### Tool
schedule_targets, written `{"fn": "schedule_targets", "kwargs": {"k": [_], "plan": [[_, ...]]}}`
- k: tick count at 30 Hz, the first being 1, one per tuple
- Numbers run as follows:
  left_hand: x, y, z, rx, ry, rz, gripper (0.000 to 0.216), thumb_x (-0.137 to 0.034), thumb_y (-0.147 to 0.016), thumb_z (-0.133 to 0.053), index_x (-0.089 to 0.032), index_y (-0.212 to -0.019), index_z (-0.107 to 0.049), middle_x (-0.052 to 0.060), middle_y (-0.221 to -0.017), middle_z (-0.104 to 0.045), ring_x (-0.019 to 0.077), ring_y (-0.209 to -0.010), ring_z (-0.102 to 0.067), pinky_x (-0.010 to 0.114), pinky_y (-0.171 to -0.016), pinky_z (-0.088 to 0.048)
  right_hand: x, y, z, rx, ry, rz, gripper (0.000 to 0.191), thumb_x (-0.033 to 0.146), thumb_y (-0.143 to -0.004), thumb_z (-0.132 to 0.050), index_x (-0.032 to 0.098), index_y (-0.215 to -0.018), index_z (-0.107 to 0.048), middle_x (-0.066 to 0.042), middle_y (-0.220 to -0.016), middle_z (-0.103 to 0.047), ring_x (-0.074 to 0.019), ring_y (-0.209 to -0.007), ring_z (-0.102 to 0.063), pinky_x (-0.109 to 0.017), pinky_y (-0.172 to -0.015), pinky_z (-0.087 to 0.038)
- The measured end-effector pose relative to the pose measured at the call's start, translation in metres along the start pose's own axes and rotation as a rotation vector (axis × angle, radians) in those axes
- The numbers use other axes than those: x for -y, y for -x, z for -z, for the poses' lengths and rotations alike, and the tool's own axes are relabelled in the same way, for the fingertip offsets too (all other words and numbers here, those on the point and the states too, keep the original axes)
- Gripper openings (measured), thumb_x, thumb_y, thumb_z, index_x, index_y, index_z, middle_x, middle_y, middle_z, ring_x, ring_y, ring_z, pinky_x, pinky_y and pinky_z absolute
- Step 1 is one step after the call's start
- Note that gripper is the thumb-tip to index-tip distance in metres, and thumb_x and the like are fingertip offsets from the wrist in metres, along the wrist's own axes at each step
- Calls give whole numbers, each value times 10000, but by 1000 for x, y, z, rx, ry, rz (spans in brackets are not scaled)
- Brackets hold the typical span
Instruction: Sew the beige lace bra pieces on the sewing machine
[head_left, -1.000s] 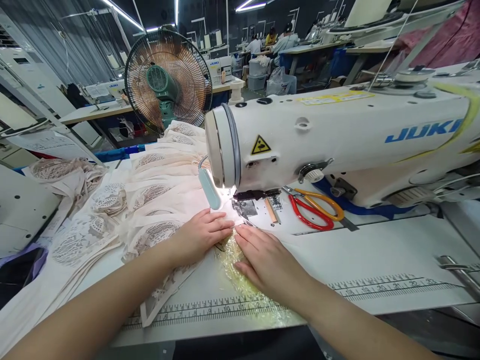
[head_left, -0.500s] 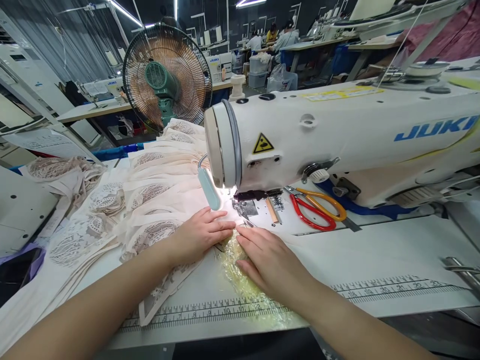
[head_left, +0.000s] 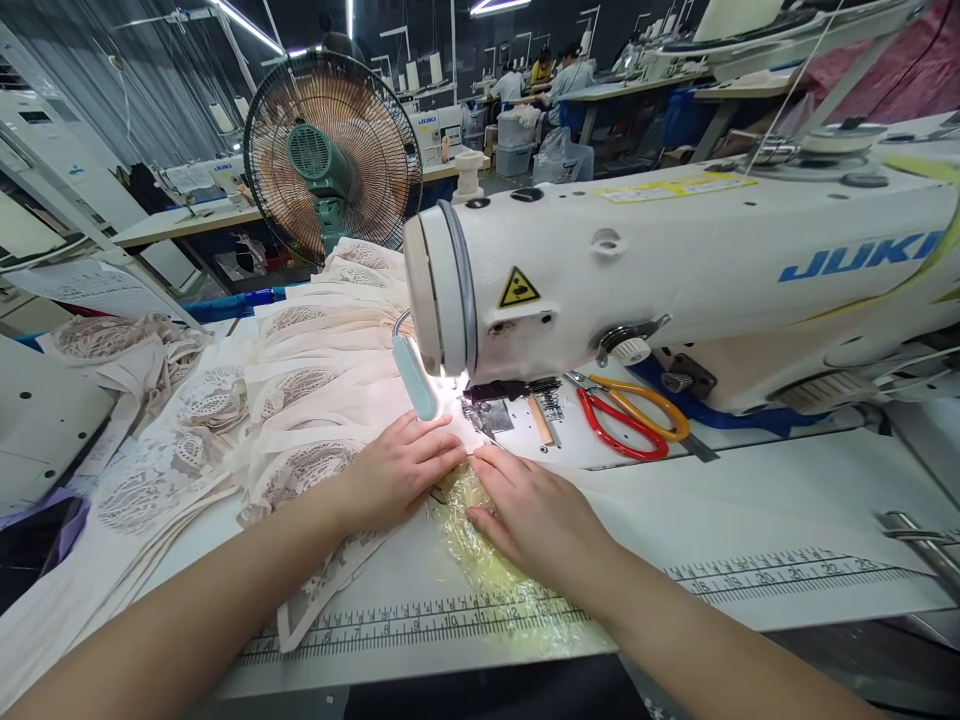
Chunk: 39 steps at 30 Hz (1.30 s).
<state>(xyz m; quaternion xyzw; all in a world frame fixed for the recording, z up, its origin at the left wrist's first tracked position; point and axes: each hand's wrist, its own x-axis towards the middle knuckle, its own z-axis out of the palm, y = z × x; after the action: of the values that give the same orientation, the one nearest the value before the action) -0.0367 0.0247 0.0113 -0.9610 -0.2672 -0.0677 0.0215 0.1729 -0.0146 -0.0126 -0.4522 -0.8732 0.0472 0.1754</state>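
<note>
My left hand (head_left: 401, 468) presses its fingers together on the pale pink lace garment (head_left: 390, 400) just in front of the sewing machine's (head_left: 450, 365) lit needle area. Its fingertips nearly meet those of my right hand (head_left: 536, 505). The right fingers pinch the garment's edge, with the thumb tucked lower. What lies beneath both hands is hidden. Under the right hand a strip of yellow material in crinkled clear film (head_left: 469, 535) covers the table edge. A grey-green machine lamp or guard (head_left: 414, 378) hangs by my left fingers.
Red-and-orange-handled scissors (head_left: 630, 420) lie right of the needle, beside a small wooden stick (head_left: 541, 420). Several lace pieces (head_left: 187, 450) pile up on the left. A ruler strip (head_left: 405, 632) runs along the front edge. A fan (head_left: 330, 160) stands behind; people work farther back.
My hands stay at the same spot by the needle, with the right fingers shifted slightly. The whole view has moved a little; nothing was let go.
</note>
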Motion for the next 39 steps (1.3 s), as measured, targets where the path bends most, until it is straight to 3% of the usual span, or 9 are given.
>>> {"fn": "schedule_targets", "kwargs": {"k": [4, 11, 24, 30, 39], "plan": [[-1, -2, 0, 3, 12, 39, 317, -189, -921, -390, -140, -1188, -554, 114, -1185, -603, 294, -1269, -415, 482, -1018, -369, -1, 2, 0, 0, -29, 17, 272, 251, -797, -606, 143, -1046, -607, -112, -1152, -634, -257, -926, -635, -368, -706, -562], [4, -2, -3, -3, 48, -37, 353, -135, -902, -397, -170, -1226, -531, 77, -1298, -563, 286, -1297, -390, 474, -989, -382, -4, 6, 1, 7, -117, 24, 185, 212, -822, -568, 151, -989, -617, -114, -1084, -654, -263, -931, -631, -398, -712, -566], [12, -6, -3, -46, 51, -72, 329, -98, -892, -395, -181, -1150, -583, 56, -1249, -605, 275, -1215, -486, 437, -909, -432, -7, 6, 5, -2, -216, 19, 150, 189, -856, -494, 166, -952, -608, -109, -1040, -658, -241, -912, -632, -387, -716, -555], [22, -10, -5, -109, 13, -61, 341, -99, -907, -376, -178, -1172, -575, 68, -1218, -626, 248, -1192, -501, 502, -1011, -369, -8, 7, 4, -13, -220, 23, 179, 193, -868, -470, 168, -983, -605, -112, -1067, -656, -232, -927, -630, -377, -732, -551], [34, -14, -10, -51, -83, 41, 325, -153, -916, -394, -177, -1181, -579, 93, -1177, -636, 260, -1201, -473, 532, -1040, -337, -7, 6, 4, -22, -262, 20, 179, 166, -876, -436, 175, -944, -600, -97, -1028, -656, -221, -899, -620, -374, -741, -537]]}}
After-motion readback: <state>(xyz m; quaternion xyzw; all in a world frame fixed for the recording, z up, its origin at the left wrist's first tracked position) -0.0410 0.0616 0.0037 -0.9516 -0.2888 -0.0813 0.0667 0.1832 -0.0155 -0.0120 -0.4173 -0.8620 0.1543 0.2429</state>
